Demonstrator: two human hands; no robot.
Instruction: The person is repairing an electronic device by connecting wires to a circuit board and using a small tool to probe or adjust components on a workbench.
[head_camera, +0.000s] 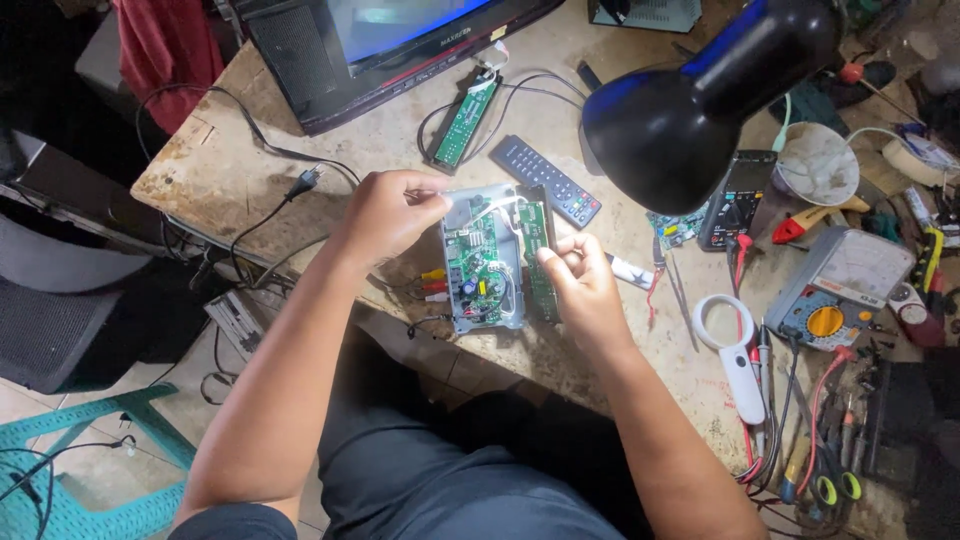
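The black dome of a desk lamp (700, 90) juts into the top of the view and hides part of the worktop (230, 165) behind it. A dark television (380, 50) is cut off at the upper edge, and the right margin dissolves into a tangle of tools too cluttered to sort out.

At the near edge of the worktop lies an opened grey electronics case (480, 260), a shallow metal tray holding a green circuit board (470, 265) studded with small components. The left hand (390, 215) closes its fingers on the case's upper left corner, pinching something pale there; what exactly is hard to tell. The right hand (575, 275) curls around a narrow green board strip (538, 250) along the case's right side, fingers folded shut on it.

Just beyond sits a dark remote control (545, 180), and farther back a second long green board (465, 120) with black cables. A white magnifying glass (735, 350) and a multimeter (735, 200) lie to the right, on the rough, stained surface.
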